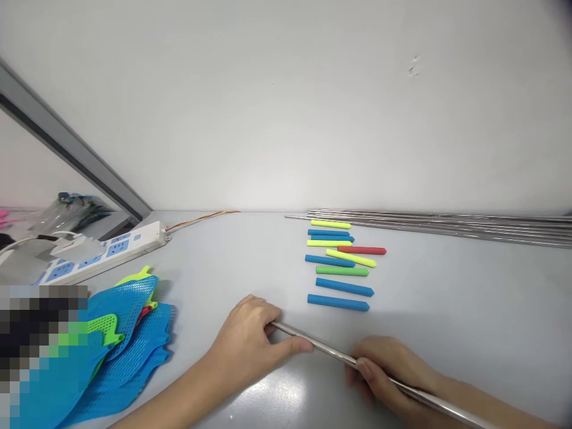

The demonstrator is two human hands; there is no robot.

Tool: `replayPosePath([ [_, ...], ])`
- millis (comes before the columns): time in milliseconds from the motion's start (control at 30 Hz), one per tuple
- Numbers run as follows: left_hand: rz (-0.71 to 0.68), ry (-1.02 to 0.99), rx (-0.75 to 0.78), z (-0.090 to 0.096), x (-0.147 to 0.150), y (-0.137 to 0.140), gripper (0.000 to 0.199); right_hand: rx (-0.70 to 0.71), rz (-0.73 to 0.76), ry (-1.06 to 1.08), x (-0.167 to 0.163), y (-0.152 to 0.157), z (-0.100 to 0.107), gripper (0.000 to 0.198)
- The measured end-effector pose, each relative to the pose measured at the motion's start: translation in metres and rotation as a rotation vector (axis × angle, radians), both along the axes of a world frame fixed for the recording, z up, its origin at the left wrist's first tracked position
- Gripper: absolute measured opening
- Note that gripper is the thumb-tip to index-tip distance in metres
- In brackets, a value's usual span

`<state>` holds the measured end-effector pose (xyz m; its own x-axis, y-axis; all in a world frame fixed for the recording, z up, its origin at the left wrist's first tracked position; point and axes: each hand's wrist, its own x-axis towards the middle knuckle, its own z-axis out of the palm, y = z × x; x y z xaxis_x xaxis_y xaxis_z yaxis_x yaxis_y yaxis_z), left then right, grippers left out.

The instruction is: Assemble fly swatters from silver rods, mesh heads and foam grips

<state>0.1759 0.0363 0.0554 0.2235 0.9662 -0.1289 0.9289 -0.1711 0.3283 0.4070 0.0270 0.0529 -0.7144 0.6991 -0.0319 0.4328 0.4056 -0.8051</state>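
Note:
A thin shiny metal rod [330,350] slants across the front of the table, its near end running out of view at the bottom right. My left hand [254,336] is closed around its far end, thumb stretched along the rod; the fingers hide the tip. Farther down the rod, my right hand [384,369] grips it between thumb and curled fingers. Just beyond the hands lie several blue plastic sleeves [338,302] with pointed ends, along with yellow ones [330,224], a green one [342,271] and a red one [364,250].
Several metal rods [447,225] lie along the wall at the back right. Blue and yellow-green fly swatter heads [129,363] are piled at the left. Behind them is a white power strip [152,233] with plugs and a thin red-yellow wire [201,218].

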Motion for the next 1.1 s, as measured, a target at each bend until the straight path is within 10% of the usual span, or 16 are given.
replayPosePath([
  [1100, -0.179, -0.094, 0.022, -0.002, 0.005, -0.010, 0.039, -0.079, -0.025, -0.042, 0.000, -0.003, 0.005, 0.040],
])
